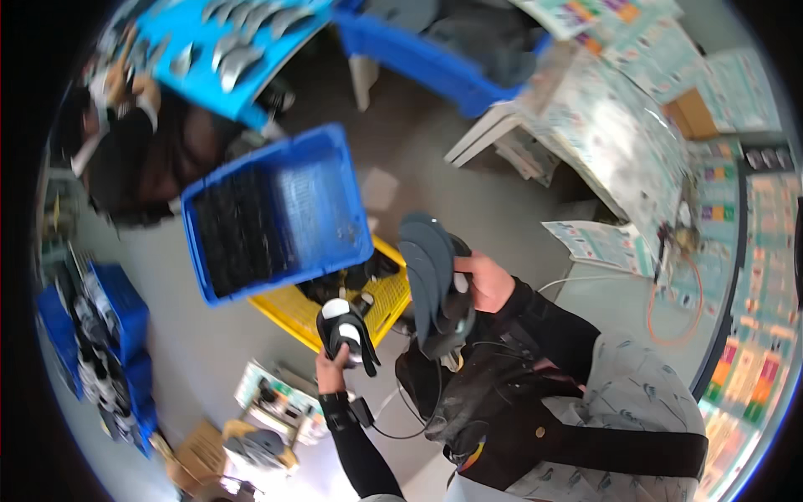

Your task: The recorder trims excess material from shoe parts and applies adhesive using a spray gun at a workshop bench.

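My right hand [489, 283] is closed round the edge of a stack of dark grey, rounded, sole-shaped pieces [421, 280], which hangs upright in front of my body. A black curved piece with white patches [348, 333] is gripped in my left hand [332, 371], its fingers partly hidden behind it. Just beyond my hands, a blue crate [322, 188] with a dark stack of pieces [237, 234] along its left side rests over a yellow crate [386, 305]. More black pieces [326, 287] show inside the yellow one. Blur hides their exact kind.
Another person [125, 159] works at the far left beside a bright blue table [201, 96] with grey curved pieces. A large blue bin [418, 63] and a paper-covered table [598, 125] stand farther off. Blue bins [125, 335] are at left, a cardboard box [201, 456] lower left.
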Tool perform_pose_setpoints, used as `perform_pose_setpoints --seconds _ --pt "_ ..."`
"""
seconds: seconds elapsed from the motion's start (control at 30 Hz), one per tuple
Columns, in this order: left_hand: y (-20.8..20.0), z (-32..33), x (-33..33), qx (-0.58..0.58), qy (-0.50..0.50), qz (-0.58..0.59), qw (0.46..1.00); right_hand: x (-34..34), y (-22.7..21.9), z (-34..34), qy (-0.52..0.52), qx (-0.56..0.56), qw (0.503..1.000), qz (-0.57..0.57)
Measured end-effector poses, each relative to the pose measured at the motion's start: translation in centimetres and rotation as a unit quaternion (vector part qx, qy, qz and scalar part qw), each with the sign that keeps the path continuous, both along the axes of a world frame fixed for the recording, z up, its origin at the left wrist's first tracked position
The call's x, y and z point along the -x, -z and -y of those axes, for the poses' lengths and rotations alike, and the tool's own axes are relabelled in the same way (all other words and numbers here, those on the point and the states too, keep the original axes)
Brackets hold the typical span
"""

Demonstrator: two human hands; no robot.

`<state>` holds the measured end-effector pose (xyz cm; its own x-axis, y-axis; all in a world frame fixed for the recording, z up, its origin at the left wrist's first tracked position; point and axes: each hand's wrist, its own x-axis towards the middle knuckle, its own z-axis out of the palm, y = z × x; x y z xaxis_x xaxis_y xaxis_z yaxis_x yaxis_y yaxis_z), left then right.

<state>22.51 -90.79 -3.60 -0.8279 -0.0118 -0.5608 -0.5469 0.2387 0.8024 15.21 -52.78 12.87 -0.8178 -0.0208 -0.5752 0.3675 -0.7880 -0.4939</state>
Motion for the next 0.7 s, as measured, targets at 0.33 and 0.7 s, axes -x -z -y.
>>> perform_pose_setpoints --seconds 0.33,0.7 --pt "-21.0 -21.3 8.9 -0.149 0.092 -0.053 0.983 -1.4 -10.5 -16.3 0.082 0.126 0.987 -0.055" --pt "-15.6 -54.1 19.7 0.137 0.257 -0.252 0.923 15.4 3.4 -50.4 0.336 -0.271 0.902 0.000"
